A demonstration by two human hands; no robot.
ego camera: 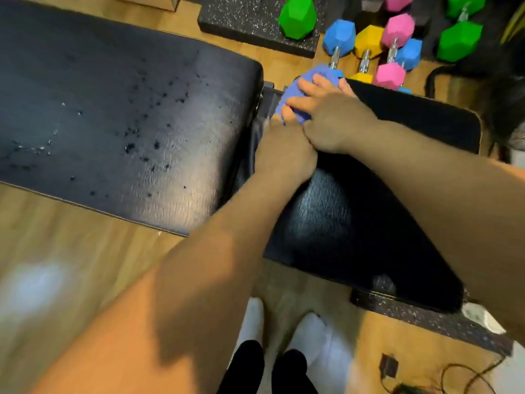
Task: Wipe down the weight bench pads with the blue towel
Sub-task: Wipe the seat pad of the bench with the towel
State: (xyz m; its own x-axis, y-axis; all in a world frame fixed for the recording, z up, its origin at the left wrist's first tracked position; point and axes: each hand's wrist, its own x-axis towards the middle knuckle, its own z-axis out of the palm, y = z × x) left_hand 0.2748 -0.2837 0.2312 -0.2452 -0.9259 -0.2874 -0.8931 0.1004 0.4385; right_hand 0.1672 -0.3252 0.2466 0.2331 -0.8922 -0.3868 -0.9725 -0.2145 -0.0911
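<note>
Showing no readable text, number, brand or sign anywhere. Carrying no legible marking on the blue towel (288, 95), the black bench pads (127, 123) at left and right, or the coloured dumbbells (369, 41) at far right.

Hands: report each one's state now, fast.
Left hand: fingers at the edge of the blue towel; grip cannot be told, blurred.
Right hand: fingers curled over the blue towel, holding it.

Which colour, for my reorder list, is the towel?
The towel is blue; head view.
</note>
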